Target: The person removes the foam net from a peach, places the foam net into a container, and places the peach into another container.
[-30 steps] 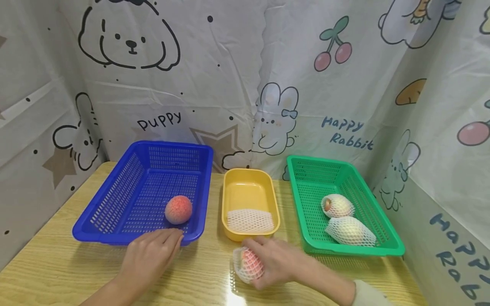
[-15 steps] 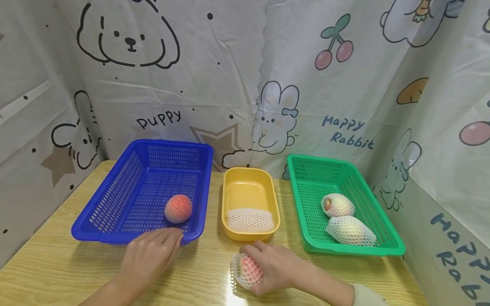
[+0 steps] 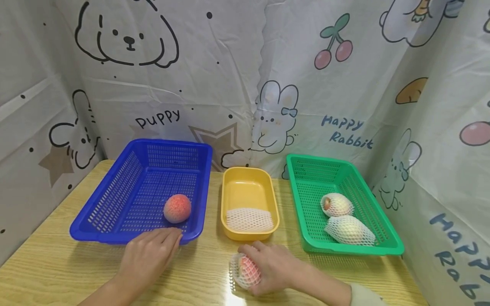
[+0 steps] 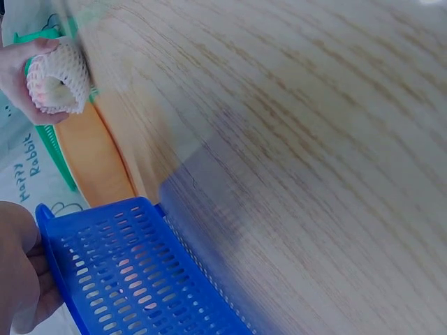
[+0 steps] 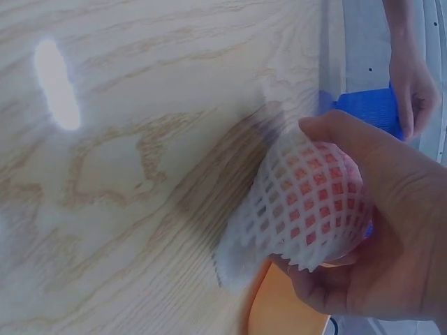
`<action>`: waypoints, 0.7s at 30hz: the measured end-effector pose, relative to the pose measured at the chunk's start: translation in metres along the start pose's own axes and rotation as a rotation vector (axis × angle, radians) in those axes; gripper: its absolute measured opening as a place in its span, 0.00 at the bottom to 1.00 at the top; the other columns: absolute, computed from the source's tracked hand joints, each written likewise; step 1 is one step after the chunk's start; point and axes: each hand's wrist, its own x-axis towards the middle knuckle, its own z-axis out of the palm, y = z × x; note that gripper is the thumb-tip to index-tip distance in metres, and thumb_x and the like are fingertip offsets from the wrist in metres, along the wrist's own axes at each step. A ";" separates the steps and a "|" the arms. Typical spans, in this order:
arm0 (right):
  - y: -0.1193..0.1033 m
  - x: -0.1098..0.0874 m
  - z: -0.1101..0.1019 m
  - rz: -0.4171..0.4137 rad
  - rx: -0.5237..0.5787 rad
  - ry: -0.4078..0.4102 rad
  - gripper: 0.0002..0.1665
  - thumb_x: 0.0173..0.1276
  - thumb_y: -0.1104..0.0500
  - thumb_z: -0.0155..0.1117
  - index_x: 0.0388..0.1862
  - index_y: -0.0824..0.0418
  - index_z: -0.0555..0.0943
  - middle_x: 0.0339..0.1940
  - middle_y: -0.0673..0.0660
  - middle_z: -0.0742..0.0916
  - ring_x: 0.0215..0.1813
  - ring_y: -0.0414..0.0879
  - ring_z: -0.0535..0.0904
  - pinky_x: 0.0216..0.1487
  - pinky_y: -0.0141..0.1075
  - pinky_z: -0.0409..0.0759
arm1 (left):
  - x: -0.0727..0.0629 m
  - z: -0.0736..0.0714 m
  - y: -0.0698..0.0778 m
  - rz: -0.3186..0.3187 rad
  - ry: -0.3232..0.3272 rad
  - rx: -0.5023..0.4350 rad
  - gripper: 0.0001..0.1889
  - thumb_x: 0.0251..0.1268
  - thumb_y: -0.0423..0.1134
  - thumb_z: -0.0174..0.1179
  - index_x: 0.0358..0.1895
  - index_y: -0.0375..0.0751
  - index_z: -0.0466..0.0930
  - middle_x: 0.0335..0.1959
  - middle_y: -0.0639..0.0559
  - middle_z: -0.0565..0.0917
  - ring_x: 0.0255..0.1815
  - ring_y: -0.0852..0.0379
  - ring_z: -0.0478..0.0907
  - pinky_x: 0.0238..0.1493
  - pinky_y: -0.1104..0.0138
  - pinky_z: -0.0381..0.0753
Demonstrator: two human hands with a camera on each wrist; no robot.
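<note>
My right hand grips a pinkish-red peach wrapped in a white foam net sleeve, close over the table in front of the yellow tray. Thumb and fingers clasp it from both sides in the right wrist view, and the sleeve's loose end sticks out past the fruit. My left hand holds the near rim of the blue basket, fingers curled over its edge. Inside that basket sits a bare peach, near its front right corner.
A yellow tray with a flat white foam net stands mid-table. To the right, a green basket holds two net-wrapped fruits. A printed curtain hangs behind and along the sides.
My right hand and the net-wrapped peach have shifted slightly toward me. My left hand stays on the blue basket's rim.
</note>
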 end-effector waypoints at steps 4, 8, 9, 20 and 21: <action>-0.001 -0.001 -0.002 0.020 -0.013 -0.017 0.48 0.48 0.40 0.77 0.67 0.47 0.69 0.46 0.49 0.81 0.38 0.39 0.77 0.32 0.31 0.77 | 0.001 0.002 -0.001 0.016 0.035 -0.007 0.25 0.82 0.43 0.40 0.34 0.34 0.84 0.31 0.44 0.87 0.29 0.47 0.85 0.26 0.53 0.85; -0.003 -0.001 -0.003 0.031 -0.027 -0.027 0.49 0.48 0.37 0.78 0.68 0.46 0.69 0.47 0.49 0.81 0.41 0.40 0.78 0.35 0.34 0.78 | 0.001 0.002 0.000 0.026 0.065 -0.014 0.25 0.82 0.43 0.40 0.33 0.33 0.84 0.30 0.44 0.87 0.28 0.46 0.85 0.24 0.52 0.84; -0.003 -0.001 -0.003 0.033 -0.031 -0.027 0.50 0.47 0.35 0.78 0.68 0.46 0.69 0.48 0.49 0.81 0.41 0.41 0.78 0.37 0.35 0.79 | 0.001 0.002 0.000 0.020 0.058 -0.013 0.25 0.82 0.43 0.40 0.33 0.33 0.84 0.30 0.44 0.87 0.28 0.46 0.85 0.24 0.52 0.84; -0.004 -0.003 -0.001 0.040 -0.069 -0.019 0.55 0.45 0.29 0.78 0.71 0.43 0.67 0.55 0.49 0.80 0.50 0.47 0.79 0.46 0.42 0.81 | 0.001 0.001 0.000 0.022 0.053 -0.006 0.25 0.82 0.43 0.39 0.33 0.33 0.84 0.29 0.44 0.87 0.28 0.46 0.85 0.24 0.52 0.84; -0.004 -0.003 -0.001 0.038 -0.063 -0.022 0.55 0.45 0.29 0.77 0.71 0.43 0.67 0.56 0.48 0.80 0.51 0.47 0.79 0.46 0.42 0.82 | 0.001 0.002 0.000 0.025 0.061 -0.009 0.25 0.82 0.43 0.39 0.33 0.34 0.84 0.29 0.44 0.87 0.27 0.46 0.85 0.23 0.52 0.84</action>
